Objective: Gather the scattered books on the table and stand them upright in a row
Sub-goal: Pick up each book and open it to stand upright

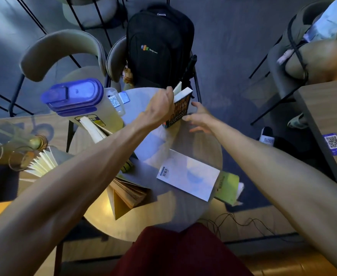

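Note:
My left hand (pixel 159 108) grips the top of a dark book with orange lettering (pixel 180 108), standing upright at the far edge of the round table (pixel 199 144). My right hand (pixel 198 119) hovers open just right of that book, fingers spread. A white-covered book (pixel 189 177) lies flat near the table's right side, and a green book (pixel 228 187) pokes out from under it past the rim. An open yellow book (pixel 127 194) lies splayed at the near left. Two more open books (pixel 96 129) (pixel 42 164) stand fanned on the left, partly hidden by my arm.
A jug with a purple lid (pixel 78 100) stands at the table's far left. A black backpack (pixel 159 44) sits on a chair right behind the table. Glassware (pixel 24 148) crowds the left. Another table (pixel 327 120) and a seated person's legs are at the right.

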